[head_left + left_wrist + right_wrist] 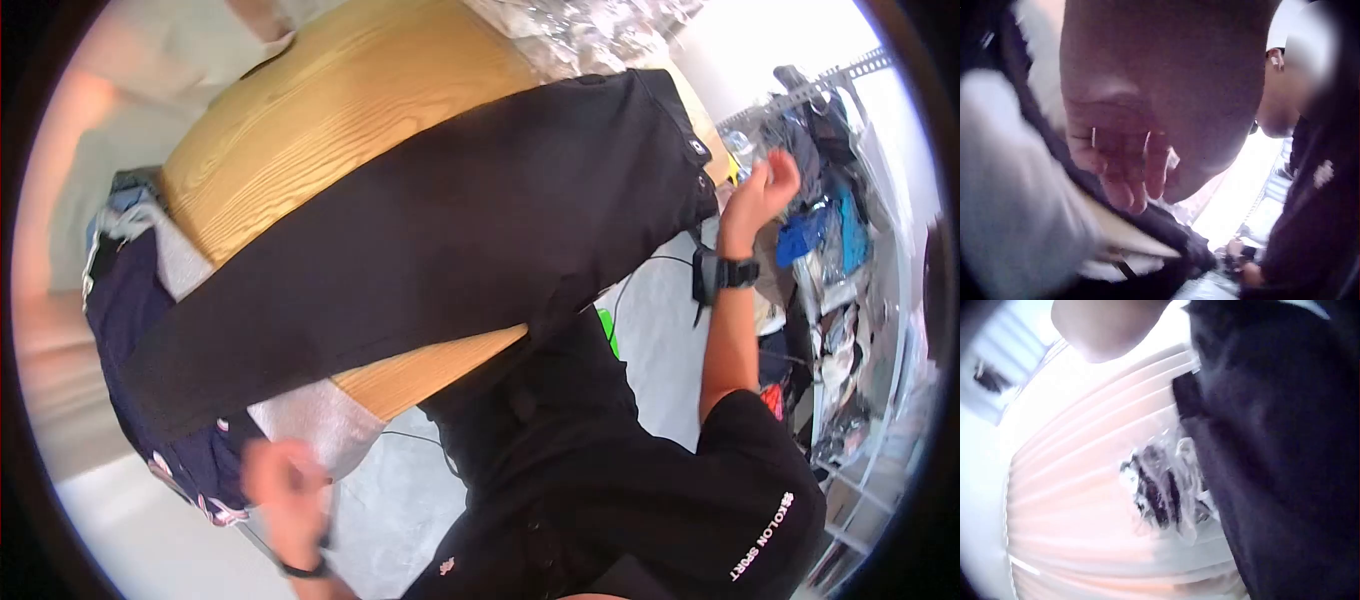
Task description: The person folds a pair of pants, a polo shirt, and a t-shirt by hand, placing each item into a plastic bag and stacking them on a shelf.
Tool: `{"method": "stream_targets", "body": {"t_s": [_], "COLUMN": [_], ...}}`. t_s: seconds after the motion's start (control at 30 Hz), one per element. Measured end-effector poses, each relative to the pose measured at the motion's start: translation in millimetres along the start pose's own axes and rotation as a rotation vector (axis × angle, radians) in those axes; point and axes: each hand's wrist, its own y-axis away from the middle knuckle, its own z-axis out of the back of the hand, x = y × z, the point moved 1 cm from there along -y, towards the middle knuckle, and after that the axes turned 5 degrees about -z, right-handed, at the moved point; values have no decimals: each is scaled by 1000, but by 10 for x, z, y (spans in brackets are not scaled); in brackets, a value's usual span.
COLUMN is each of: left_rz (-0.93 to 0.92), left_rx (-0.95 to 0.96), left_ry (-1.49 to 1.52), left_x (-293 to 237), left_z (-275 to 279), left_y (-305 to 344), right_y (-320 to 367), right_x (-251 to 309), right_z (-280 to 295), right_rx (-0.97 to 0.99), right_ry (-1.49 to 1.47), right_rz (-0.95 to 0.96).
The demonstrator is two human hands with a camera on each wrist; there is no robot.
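Note:
A pair of black trousers (430,230) lies folded lengthwise across the wooden table (370,90), its waistband with snap buttons at the right and the legs running to the lower left. Just off the waistband, my right hand (762,195) is raised with loosely bent fingers and holds nothing. My left hand (285,490), blurred, hovers by the leg end at the lower left. In the left wrist view its fingers (1124,181) are relaxed, with nothing in them. Beneath the leg end is a navy and grey garment (330,425), hanging over the table's edge.
Clear plastic bags (600,35) lie at the table's far end. A wire rack (850,300) with bagged clothes stands along the right. Thin black cables (625,290) run below the table's near edge, close to a bright green object (608,333).

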Motion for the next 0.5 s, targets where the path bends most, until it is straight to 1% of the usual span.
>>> {"method": "stream_targets", "body": {"t_s": [0.03,0.07,0.1,0.17,0.2,0.27,0.3,0.37,0.4,0.43,0.5], "left_rz": [-115,-122,-73,-143,-149,-73,-85,19,-20,-17,86], "left_rx": [170,279,391,341,351,236,247,223,169,182,276], "left_ry": [119,319,436,324,324,178,170,1,-38,-43,83], "left_x": [-137,-262,-263,-169,-197,-209,-171,-93,-39,47,237], "left_z": [-350,-680,-995,-1524,-1736,-2014,-2131,-2331,-2351,-2358,-2359], "left_y": [127,180,261,401,401,387,360,273,224,189,175], "right_y": [197,413,619,908,914,975,958,851,810,756,661], "right_x": [-118,-337,-541,-646,-640,-564,-528,-429,-369,-298,-354], "right_z": [167,286,401,530,538,554,580,606,611,653,750], "right_rx": [-103,-86,-67,341,331,663,643,651,593,614,626], "right_ry": [-2,-59,-119,-572,-565,-968,-971,-909,-819,-753,-606], "right_rz": [-102,-283,-465,-851,-853,-1171,-1173,-1134,-1132,-1148,-1090]}}
